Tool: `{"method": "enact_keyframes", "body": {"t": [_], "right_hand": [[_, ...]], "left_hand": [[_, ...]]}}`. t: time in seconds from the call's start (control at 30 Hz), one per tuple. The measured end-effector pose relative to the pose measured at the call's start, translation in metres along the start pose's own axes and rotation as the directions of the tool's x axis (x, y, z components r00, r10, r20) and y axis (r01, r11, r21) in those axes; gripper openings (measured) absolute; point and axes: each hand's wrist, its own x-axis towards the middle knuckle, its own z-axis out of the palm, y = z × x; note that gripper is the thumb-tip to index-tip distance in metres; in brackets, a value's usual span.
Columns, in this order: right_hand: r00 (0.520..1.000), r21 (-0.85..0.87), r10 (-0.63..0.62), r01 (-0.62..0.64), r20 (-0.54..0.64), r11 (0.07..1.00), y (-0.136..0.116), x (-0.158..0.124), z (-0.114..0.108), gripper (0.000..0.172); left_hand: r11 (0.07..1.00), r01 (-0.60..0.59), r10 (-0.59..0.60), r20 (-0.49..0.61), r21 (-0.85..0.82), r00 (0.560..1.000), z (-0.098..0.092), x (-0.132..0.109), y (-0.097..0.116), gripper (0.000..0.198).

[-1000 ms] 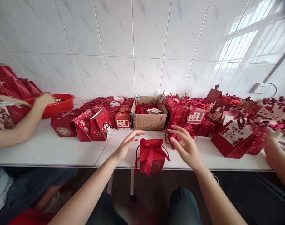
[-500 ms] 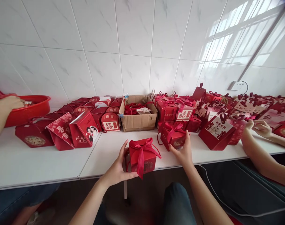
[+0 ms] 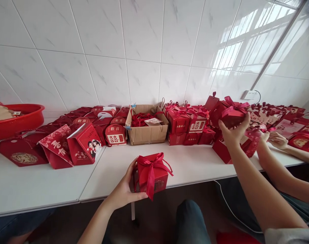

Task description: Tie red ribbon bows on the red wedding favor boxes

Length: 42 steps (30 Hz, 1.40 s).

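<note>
My left hand [image 3: 127,189] grips a red gift box [image 3: 153,173] from its left side, thumb at the front and fingers behind. A pink-red ribbon bow [image 3: 152,164] is tied over its top, and a twisted cord handle sticks out on the right. It is held over the table's front edge. Out to the right, my right hand [image 3: 234,130] is raised, with its fingers round a second ribboned red gift box [image 3: 230,113]. That box is above a larger red box [image 3: 224,149] standing on the table, which it and my hand partly cover.
A cardboard box [image 3: 148,135] of red ribbons stands at the back. Stacked gift boxes [image 3: 179,123] are right of it, more red boxes [image 3: 83,145] left. A red basin [image 3: 29,115] sits far left beside another person's hand [image 3: 0,113]. Another person's hands [image 3: 277,139] work at the right.
My right hand has lifted the second gift box off the table and carried it right and up. My left hand still holds its box in nearly the same place.
</note>
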Motion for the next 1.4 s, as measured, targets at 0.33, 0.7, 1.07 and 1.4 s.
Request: {"method": "enact_keyframes", "body": {"t": [0.33, 0.7, 1.07, 1.4], "right_hand": [[0.918, -0.090, 0.245, -0.228, 0.312, 0.969, 0.029, -0.017, 0.030, 0.111], [0.548, 0.565, -0.366, -0.251, 0.752, 0.786, -0.099, -0.200, 0.012, 0.105], [0.531, 0.503, -0.253, -0.401, 0.809, 0.766, -0.089, -0.186, -0.002, 0.097], [0.793, 0.306, -0.003, -0.231, 0.609, 0.924, -0.044, -0.172, -0.028, 0.096]], "left_hand": [[0.998, -0.011, 0.012, -0.024, 0.069, 1.000, 0.003, 0.001, 0.003, 0.105], [0.469, 0.038, 0.068, -0.079, 0.882, 0.995, 0.030, 0.008, -0.012, 0.071], [0.495, 0.008, -0.057, 0.023, 0.869, 0.998, 0.025, 0.009, -0.004, 0.077], [0.514, 0.025, -0.059, 0.007, 0.857, 0.998, 0.022, 0.008, -0.007, 0.079]]}}
